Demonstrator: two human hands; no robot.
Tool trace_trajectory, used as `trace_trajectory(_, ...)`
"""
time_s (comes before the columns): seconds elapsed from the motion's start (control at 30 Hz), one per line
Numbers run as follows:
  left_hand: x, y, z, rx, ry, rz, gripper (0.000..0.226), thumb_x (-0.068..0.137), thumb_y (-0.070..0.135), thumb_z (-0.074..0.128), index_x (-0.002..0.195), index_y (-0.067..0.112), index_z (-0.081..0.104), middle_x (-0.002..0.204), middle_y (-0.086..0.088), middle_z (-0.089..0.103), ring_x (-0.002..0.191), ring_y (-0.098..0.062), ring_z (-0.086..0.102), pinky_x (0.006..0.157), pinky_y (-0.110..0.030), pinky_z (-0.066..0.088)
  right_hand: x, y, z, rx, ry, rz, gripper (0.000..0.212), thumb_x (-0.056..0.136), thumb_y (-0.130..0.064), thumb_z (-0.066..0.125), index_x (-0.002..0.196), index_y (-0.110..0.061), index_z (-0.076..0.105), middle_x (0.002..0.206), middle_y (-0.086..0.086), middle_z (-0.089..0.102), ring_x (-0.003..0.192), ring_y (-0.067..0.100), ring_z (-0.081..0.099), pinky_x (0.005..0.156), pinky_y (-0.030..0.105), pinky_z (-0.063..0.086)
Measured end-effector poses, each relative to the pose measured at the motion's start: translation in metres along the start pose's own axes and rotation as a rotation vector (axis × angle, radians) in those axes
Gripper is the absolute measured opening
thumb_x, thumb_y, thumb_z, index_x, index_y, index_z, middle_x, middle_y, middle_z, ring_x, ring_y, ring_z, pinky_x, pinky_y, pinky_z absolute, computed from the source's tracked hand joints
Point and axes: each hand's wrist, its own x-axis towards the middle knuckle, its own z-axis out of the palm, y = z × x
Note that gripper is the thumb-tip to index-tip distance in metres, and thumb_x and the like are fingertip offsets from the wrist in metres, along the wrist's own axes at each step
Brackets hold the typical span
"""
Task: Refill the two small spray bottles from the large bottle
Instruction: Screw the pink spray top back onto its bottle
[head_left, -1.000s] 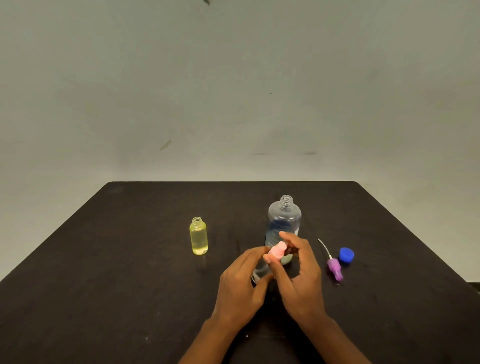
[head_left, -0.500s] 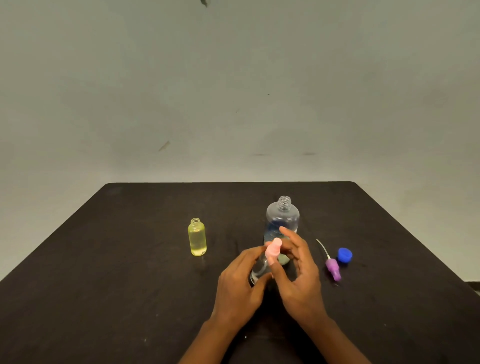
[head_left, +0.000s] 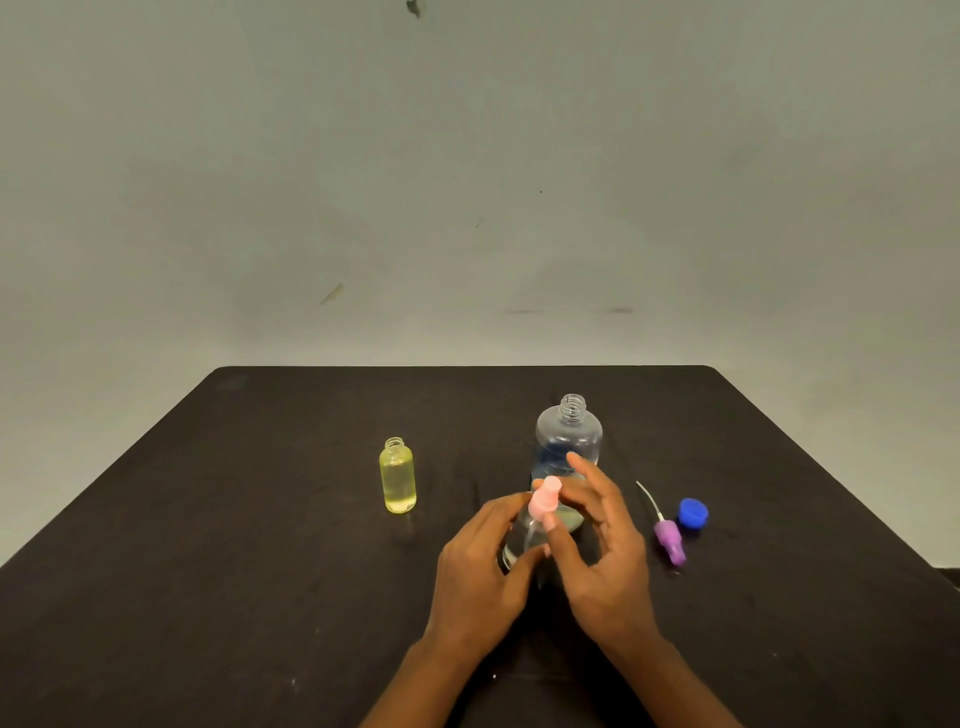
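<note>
Two small bottles: yellow bottle (head_left: 398, 475) untouched, clear bottle (head_left: 518, 543) gripped by left fingers (head_left: 496, 514), right fingers (head_left: 560, 543) pinching its pink sprayer (head_left: 544, 501).

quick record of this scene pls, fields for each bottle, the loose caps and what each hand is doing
left hand: grips small clear bottle at its side
right hand: pinches pink spray cap at that bottle's neck
large bottle: upright behind the hands, uncapped
yellow bottle: upright, apart to the left, uncapped, nearly full
purple spray head: lying on table, right of the hands
blue cap: on table beside purple spray head
cap tightness: cannot tell
</note>
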Motion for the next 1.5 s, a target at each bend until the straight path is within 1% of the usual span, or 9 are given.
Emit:
trace_trajectory(0.17, -0.0003, 0.0002, 0.0005, 0.012, -0.014, 0.020, 0.041, 0.081, 0.025, 0.065, 0.121, 0.030, 0.055, 0.115, 0.020, 0.061, 0.105, 0.001, 0.059, 0.085, -0.020, 0.051, -0.0001, -0.0008, 0.0005, -0.018, 0.063, 0.019, 0.058, 0.073, -0.025, 0.078, 0.122, -0.037, 0.049, 0.102, -0.015, 0.064, 0.098, 0.007, 0.063, 0.083, 0.015, 0.048)
trace_trajectory(0.4, 0.0008, 0.0002, -0.0010, 0.004, 0.001, 0.010, 0.039, 0.083, 0.036, 0.066, 0.121, 0.031, 0.055, 0.115, 0.023, 0.060, 0.104, 0.000, 0.060, 0.083, -0.018, 0.049, -0.0006, -0.0084, -0.0003, 0.034, 0.012, -0.004, 0.056, 0.087, -0.031, 0.061, 0.138, -0.033, 0.036, 0.121, -0.021, 0.060, 0.113, 0.005, 0.059, 0.091, 0.016, 0.046)
trace_trajectory(0.53, 0.0003, -0.0010, -0.0013, 0.019, -0.004, 0.017, 0.044, 0.082, 0.026, 0.068, 0.122, 0.034, 0.053, 0.116, 0.024, 0.059, 0.105, 0.002, 0.059, 0.084, -0.017, 0.050, -0.0003, -0.0039, 0.0011, -0.001, 0.008, 0.008, 0.053, 0.089, -0.017, 0.066, 0.131, -0.038, 0.043, 0.111, -0.018, 0.064, 0.106, 0.006, 0.063, 0.087, 0.018, 0.050)
trace_trajectory(0.63, -0.0001, -0.0006, -0.0007, 0.023, -0.019, 0.027, 0.040, 0.084, 0.025, 0.065, 0.122, 0.032, 0.053, 0.115, 0.020, 0.060, 0.103, 0.000, 0.060, 0.082, -0.021, 0.052, -0.0001, -0.0029, 0.0005, -0.012, 0.040, 0.014, 0.057, 0.080, -0.021, 0.073, 0.125, -0.043, 0.046, 0.103, -0.013, 0.064, 0.099, 0.011, 0.065, 0.083, 0.021, 0.052)
trace_trajectory(0.73, 0.0002, 0.0007, -0.0007, 0.020, -0.022, 0.023, 0.038, 0.084, 0.029, 0.062, 0.122, 0.032, 0.053, 0.115, 0.020, 0.060, 0.104, 0.001, 0.060, 0.082, -0.021, 0.052, 0.0000, -0.0058, 0.0005, 0.011, 0.060, 0.009, 0.060, 0.079, -0.025, 0.076, 0.128, -0.037, 0.044, 0.105, -0.013, 0.062, 0.100, 0.011, 0.064, 0.083, 0.019, 0.051)
trace_trajectory(0.9, 0.0011, 0.0014, -0.0020, 0.008, -0.012, 0.002, 0.041, 0.082, 0.032, 0.065, 0.121, 0.032, 0.054, 0.115, 0.023, 0.060, 0.103, 0.002, 0.060, 0.083, -0.018, 0.050, -0.0009, -0.0057, 0.0005, 0.033, -0.010, 0.010, 0.051, 0.089, -0.032, 0.060, 0.137, -0.020, 0.045, 0.122, -0.021, 0.060, 0.113, 0.007, 0.059, 0.092, 0.023, 0.049)
trace_trajectory(1.03, -0.0005, -0.0016, -0.0014, 0.032, -0.022, -0.004, 0.043, 0.081, 0.022, 0.068, 0.122, 0.029, 0.055, 0.115, 0.022, 0.060, 0.105, 0.003, 0.059, 0.085, -0.019, 0.051, -0.0010, -0.0021, 0.0020, -0.008, 0.026, 0.018, 0.043, 0.086, -0.015, 0.068, 0.123, -0.033, 0.054, 0.112, -0.013, 0.065, 0.106, 0.013, 0.063, 0.088, 0.027, 0.052)
trace_trajectory(1.2, -0.0005, -0.0018, 0.0005, 0.034, -0.043, 0.009, 0.042, 0.081, 0.021, 0.067, 0.121, 0.027, 0.055, 0.115, 0.018, 0.062, 0.104, 0.000, 0.060, 0.083, -0.025, 0.052, -0.0009, -0.0028, 0.0010, 0.015, 0.009, 0.039, 0.050, 0.083, -0.021, 0.069, 0.126, -0.040, 0.050, 0.112, -0.014, 0.064, 0.106, 0.013, 0.063, 0.088, 0.025, 0.051)
trace_trajectory(1.5, 0.0006, -0.0004, -0.0018, 0.039, -0.030, -0.008, 0.043, 0.082, 0.031, 0.064, 0.122, 0.036, 0.052, 0.116, 0.025, 0.059, 0.103, 0.003, 0.059, 0.083, -0.014, 0.048, -0.0010, -0.0011, 0.0019, -0.019, -0.023, 0.035, 0.040, 0.089, -0.015, 0.062, 0.124, -0.033, 0.056, 0.116, -0.016, 0.064, 0.112, 0.008, 0.060, 0.092, 0.021, 0.047)
